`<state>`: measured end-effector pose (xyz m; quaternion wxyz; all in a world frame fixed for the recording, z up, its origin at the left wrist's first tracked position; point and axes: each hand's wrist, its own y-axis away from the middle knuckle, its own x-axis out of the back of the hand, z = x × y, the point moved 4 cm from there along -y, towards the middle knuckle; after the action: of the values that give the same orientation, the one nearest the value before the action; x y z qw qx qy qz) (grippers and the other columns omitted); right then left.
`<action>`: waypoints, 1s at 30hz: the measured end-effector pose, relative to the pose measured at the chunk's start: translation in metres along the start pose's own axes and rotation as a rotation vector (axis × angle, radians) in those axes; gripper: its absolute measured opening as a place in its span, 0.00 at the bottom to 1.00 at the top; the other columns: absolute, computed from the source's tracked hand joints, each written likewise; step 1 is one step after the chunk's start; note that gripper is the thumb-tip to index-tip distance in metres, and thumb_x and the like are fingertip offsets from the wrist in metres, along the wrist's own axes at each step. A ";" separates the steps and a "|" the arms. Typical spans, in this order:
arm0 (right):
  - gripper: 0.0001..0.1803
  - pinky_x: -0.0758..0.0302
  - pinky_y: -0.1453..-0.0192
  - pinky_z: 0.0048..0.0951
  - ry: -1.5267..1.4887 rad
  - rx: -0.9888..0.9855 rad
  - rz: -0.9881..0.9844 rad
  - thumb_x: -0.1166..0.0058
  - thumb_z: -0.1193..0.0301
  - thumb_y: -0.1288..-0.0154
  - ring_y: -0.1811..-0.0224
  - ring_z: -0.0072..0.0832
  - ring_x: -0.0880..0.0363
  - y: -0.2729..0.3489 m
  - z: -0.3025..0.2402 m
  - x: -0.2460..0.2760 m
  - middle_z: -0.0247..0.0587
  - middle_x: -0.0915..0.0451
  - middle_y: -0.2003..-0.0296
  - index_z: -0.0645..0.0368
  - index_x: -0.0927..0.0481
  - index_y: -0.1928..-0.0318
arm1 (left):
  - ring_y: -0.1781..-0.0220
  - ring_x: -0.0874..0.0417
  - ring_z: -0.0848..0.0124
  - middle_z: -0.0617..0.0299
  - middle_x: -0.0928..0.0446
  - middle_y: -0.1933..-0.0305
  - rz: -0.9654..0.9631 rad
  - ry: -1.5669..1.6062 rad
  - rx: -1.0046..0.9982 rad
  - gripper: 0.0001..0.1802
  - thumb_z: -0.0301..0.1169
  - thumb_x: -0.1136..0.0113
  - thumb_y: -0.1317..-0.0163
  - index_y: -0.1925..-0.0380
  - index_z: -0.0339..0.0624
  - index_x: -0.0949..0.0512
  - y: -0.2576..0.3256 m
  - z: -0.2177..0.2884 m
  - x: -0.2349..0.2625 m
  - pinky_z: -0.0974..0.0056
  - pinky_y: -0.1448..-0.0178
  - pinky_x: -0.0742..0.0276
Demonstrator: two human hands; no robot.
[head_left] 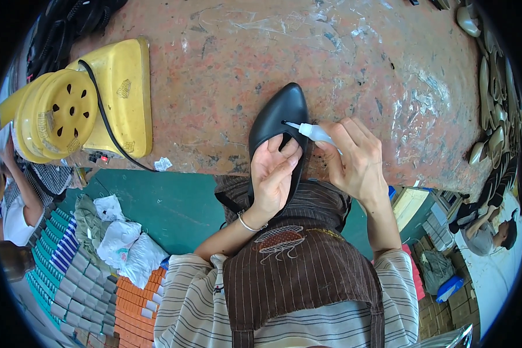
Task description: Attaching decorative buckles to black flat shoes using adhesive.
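Note:
A black pointed-toe shoe (276, 108) lies at the table's near edge, its toe pointing away from me. My left hand (271, 180) is palm up, its fingers tucked into the shoe's opening and holding it from inside; the fingertips are hidden. In my right hand (354, 156) is a small white squeeze bottle (314, 133), pinched between thumb and fingers. Its thin nozzle tip, dark at the end, meets the upper of the shoe just above the opening. Whether anything comes out of the tip is too small to tell.
On the worn reddish table (214, 69), a yellow machine (124, 93) with a black cord stands at left. Beige shoes (496, 139) line the right edge, black shoes (81, 23) the far left corner. White bags (130, 246) and stacked orange pieces (136, 304) sit below left. Other people are at both sides.

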<state>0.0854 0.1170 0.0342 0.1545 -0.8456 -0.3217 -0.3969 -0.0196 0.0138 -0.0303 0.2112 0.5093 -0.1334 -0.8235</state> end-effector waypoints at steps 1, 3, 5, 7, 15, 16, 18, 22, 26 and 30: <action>0.10 0.28 0.72 0.36 -0.004 -0.012 0.000 0.40 0.77 0.49 0.72 0.38 0.27 0.001 0.002 0.000 0.40 0.29 0.75 0.60 0.23 0.63 | 0.32 0.36 0.57 0.55 0.37 0.37 0.008 0.001 -0.001 0.32 0.11 0.53 0.43 0.37 0.32 0.43 -0.001 0.000 -0.001 0.59 0.33 0.39; 0.10 0.29 0.72 0.36 -0.011 -0.023 -0.001 0.41 0.77 0.49 0.72 0.38 0.27 0.003 0.005 0.001 0.41 0.29 0.75 0.61 0.23 0.63 | 0.32 0.36 0.57 0.55 0.37 0.38 0.018 0.000 -0.004 0.31 0.11 0.53 0.43 0.37 0.32 0.42 -0.001 0.001 0.000 0.59 0.33 0.39; 0.11 0.27 0.69 0.35 -0.032 -0.065 -0.026 0.41 0.77 0.48 0.69 0.39 0.25 0.003 0.011 0.002 0.41 0.24 0.71 0.61 0.22 0.61 | 0.35 0.34 0.61 0.55 0.36 0.38 0.008 -0.001 -0.018 0.32 0.11 0.53 0.44 0.37 0.33 0.42 -0.002 0.002 0.001 0.63 0.37 0.37; 0.11 0.27 0.66 0.34 -0.113 -0.046 0.044 0.41 0.78 0.47 0.68 0.39 0.24 0.004 0.024 0.005 0.42 0.22 0.67 0.62 0.22 0.60 | 0.39 0.32 0.63 0.56 0.35 0.42 0.016 0.013 -0.015 0.30 0.11 0.52 0.44 0.40 0.33 0.40 -0.004 0.003 -0.006 0.64 0.40 0.36; 0.14 0.44 0.30 0.50 -0.144 -0.024 0.359 0.47 0.79 0.41 0.37 0.44 0.32 -0.044 0.069 -0.004 0.39 0.21 0.49 0.59 0.26 0.53 | 0.55 0.32 0.69 0.63 0.38 0.60 0.178 0.014 0.011 0.18 0.11 0.49 0.46 0.58 0.39 0.36 -0.001 0.001 -0.007 0.68 0.49 0.34; 0.15 0.46 0.29 0.50 -0.070 -0.018 0.349 0.47 0.79 0.41 0.36 0.45 0.33 -0.049 0.073 -0.006 0.38 0.22 0.47 0.59 0.26 0.52 | 0.55 0.32 0.69 0.63 0.38 0.61 0.210 -0.008 0.020 0.17 0.11 0.48 0.46 0.59 0.39 0.36 0.000 0.003 -0.009 0.67 0.48 0.34; 0.17 0.46 0.28 0.51 -0.027 -0.035 0.315 0.48 0.80 0.42 0.35 0.46 0.34 -0.051 0.074 -0.004 0.39 0.24 0.45 0.58 0.27 0.50 | 0.57 0.32 0.70 0.65 0.39 0.64 0.164 -0.006 0.001 0.15 0.12 0.48 0.46 0.62 0.41 0.36 0.000 0.003 -0.008 0.66 0.48 0.34; 0.16 0.36 0.34 0.45 -0.089 -0.064 0.490 0.49 0.81 0.42 0.37 0.46 0.33 -0.057 0.092 0.031 0.44 0.24 0.48 0.60 0.25 0.52 | 0.61 0.33 0.71 0.66 0.38 0.66 0.134 -0.008 -0.005 0.14 0.11 0.50 0.46 0.67 0.44 0.37 0.003 0.005 -0.006 0.64 0.48 0.34; 0.15 0.28 0.48 0.42 0.279 -0.211 0.766 0.43 0.75 0.43 0.50 0.45 0.28 -0.108 0.157 0.086 0.47 0.24 0.56 0.58 0.23 0.53 | 0.62 0.34 0.72 0.66 0.39 0.67 0.073 0.013 -0.009 0.15 0.11 0.50 0.46 0.68 0.44 0.37 0.004 0.002 0.005 0.63 0.49 0.34; 0.12 0.28 0.51 0.40 0.384 -0.264 0.686 0.41 0.70 0.44 0.51 0.47 0.28 -0.131 0.200 0.101 0.48 0.24 0.58 0.57 0.19 0.58 | 0.59 0.31 0.70 0.65 0.37 0.65 0.038 0.041 -0.011 0.14 0.12 0.50 0.45 0.67 0.44 0.37 0.002 -0.003 0.007 0.61 0.45 0.34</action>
<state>0.1605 0.3610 -0.0143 0.2254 -0.8269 0.0672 -0.5107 -0.0197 0.0087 -0.0362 0.2323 0.5224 -0.1343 -0.8094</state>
